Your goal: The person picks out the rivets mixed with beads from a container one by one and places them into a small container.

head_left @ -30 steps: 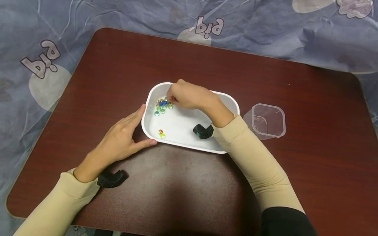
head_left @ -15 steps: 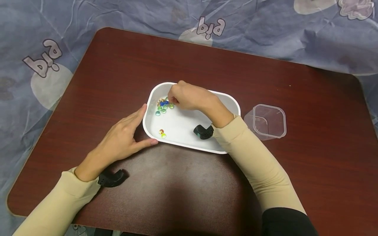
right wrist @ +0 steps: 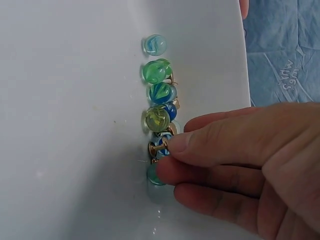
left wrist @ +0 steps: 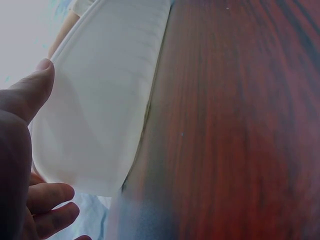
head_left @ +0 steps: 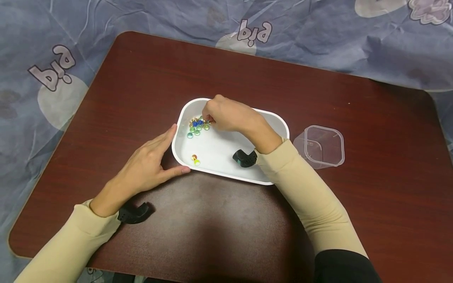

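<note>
A white tray [head_left: 219, 151] lies on the table. My left hand [head_left: 143, 163] rests against its left end, fingers straight and thumb touching the near rim; in the left wrist view the thumb [left wrist: 37, 90] lies along the tray's side. Inside the tray, my right hand [head_left: 231, 114] is over a cluster of glass marbles [right wrist: 156, 72] and small gold studs. Its thumb and forefinger pinch a gold stud [right wrist: 158, 148] with a flared head, partly hidden by the fingertips. A yellow marble [head_left: 197, 162] and a reddish-gold piece sit apart near the front left corner.
A clear plastic container [head_left: 323, 146] lies on its side to the right of the tray, near the right forearm. The dark red-brown table [head_left: 212, 220] has a patterned blue cloth [head_left: 159, 19] behind it. A black wrist device [head_left: 245, 158] hangs over the tray.
The right fingertips have shifted slightly among the marbles, and a gold stud now shows at them. The left hand still rests against the tray.
</note>
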`<state>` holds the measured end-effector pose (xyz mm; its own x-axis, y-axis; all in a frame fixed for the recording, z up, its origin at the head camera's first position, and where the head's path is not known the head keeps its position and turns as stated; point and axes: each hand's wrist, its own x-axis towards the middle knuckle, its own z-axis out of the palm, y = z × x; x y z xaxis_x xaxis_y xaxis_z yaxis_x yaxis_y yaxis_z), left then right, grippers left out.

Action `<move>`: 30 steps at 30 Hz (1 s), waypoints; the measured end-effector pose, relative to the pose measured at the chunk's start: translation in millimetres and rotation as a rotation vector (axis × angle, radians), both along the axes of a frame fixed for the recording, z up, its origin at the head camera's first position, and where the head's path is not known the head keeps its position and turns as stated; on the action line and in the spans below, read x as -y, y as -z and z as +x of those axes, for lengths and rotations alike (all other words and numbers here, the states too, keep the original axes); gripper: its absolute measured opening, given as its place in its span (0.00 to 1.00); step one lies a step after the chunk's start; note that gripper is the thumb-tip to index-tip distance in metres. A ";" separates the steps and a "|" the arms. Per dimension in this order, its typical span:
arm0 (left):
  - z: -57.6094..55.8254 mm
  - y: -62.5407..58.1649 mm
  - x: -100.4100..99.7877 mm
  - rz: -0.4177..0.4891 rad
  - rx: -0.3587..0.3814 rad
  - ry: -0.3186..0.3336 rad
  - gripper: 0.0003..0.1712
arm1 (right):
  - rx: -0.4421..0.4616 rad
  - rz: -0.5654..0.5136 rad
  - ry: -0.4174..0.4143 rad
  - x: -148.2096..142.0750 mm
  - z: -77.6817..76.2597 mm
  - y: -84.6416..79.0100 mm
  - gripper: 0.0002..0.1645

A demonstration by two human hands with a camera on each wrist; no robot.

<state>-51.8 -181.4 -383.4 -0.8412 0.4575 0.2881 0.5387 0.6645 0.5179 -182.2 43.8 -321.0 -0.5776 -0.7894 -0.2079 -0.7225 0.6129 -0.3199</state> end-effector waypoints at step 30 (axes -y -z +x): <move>0.1 -0.4 0.9 -0.018 -0.005 0.000 0.60 | 0.025 0.110 0.010 4.8 0.1 5.4 0.23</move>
